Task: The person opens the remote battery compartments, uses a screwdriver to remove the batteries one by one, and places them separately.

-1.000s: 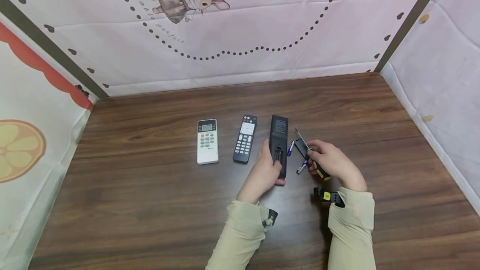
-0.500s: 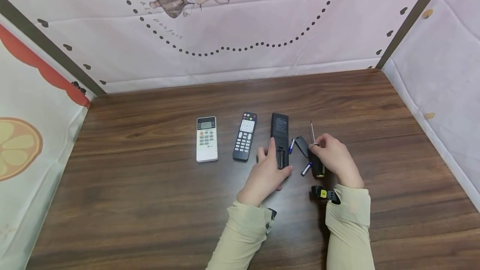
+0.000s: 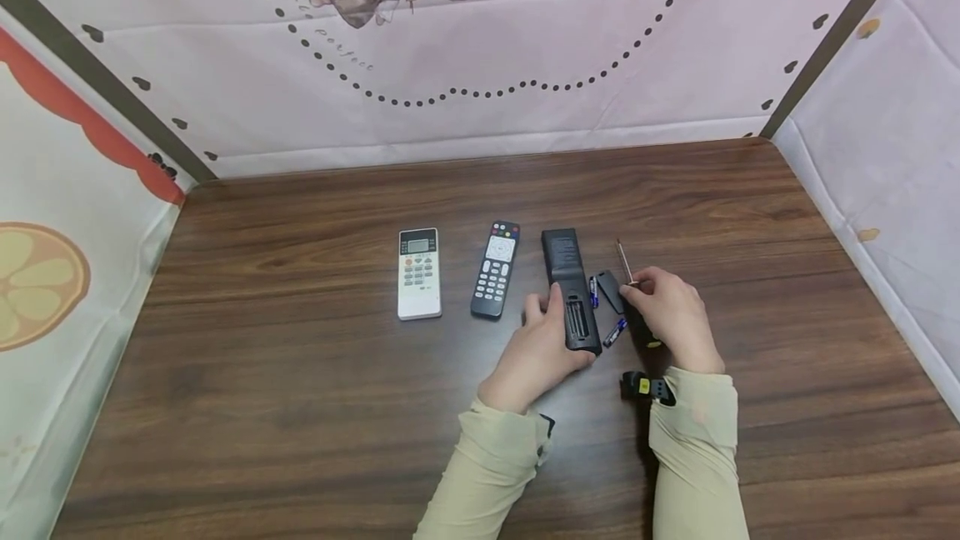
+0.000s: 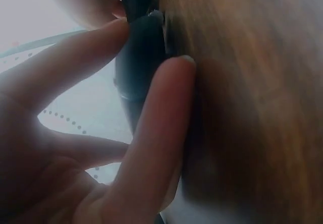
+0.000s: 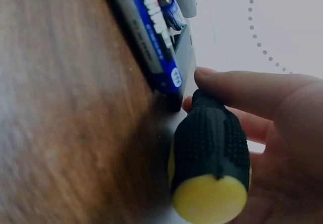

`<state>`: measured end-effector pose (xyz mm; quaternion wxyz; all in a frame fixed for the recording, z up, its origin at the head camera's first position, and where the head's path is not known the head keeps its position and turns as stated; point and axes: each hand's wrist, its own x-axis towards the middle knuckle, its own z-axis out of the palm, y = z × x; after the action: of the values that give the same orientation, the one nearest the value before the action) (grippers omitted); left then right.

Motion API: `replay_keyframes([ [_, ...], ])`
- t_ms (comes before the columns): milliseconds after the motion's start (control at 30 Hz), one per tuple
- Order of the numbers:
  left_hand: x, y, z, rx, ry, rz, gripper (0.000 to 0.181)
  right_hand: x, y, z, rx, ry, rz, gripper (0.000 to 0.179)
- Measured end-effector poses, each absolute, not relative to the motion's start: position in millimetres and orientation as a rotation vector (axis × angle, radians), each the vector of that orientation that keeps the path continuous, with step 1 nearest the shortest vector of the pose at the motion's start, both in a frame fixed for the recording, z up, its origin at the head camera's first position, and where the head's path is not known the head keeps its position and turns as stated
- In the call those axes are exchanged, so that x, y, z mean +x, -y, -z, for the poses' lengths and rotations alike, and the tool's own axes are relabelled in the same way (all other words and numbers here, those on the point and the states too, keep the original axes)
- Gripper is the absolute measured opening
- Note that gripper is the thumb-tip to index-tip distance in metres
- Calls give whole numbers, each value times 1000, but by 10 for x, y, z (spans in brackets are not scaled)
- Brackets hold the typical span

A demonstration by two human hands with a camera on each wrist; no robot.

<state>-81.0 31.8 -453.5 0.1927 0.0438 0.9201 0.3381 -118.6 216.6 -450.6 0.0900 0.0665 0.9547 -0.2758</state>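
A black remote control point(image 3: 566, 261) lies back side up on the table, its battery compartment uncovered. My left hand point(image 3: 534, 357) grips its lower half, with fingers along the left side and the thumb at the near end. Between thumb and fingers my right hand point(image 3: 675, 315) pinches a screwdriver point(image 5: 212, 138) with a black and yellow handle. Its shaft points away from me, low over the table. Two blue and silver batteries, a far one point(image 3: 594, 292) and a near one point(image 3: 615, 332), lie right of the remote. Beside them is the dark battery cover point(image 3: 611, 290).
To the left, a dark remote with white buttons point(image 3: 495, 269) and a white remote with a small screen point(image 3: 419, 282) lie face up. Printed cloth point(image 3: 525, 40) rises behind the far edge of the wooden table point(image 3: 300, 407).
The screwdriver has swung from pointing up-left to nearly straight away and come down. My left thumb has left the battery compartment, and the black remote's near end has turned right.
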Motion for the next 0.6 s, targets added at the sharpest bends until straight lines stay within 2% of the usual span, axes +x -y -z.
replay_keyframes([
  [600, -805, -281, 4517, 221, -2618, -863, 91, -1187, -2107, 4533, 236, -2859, 841, 34],
])
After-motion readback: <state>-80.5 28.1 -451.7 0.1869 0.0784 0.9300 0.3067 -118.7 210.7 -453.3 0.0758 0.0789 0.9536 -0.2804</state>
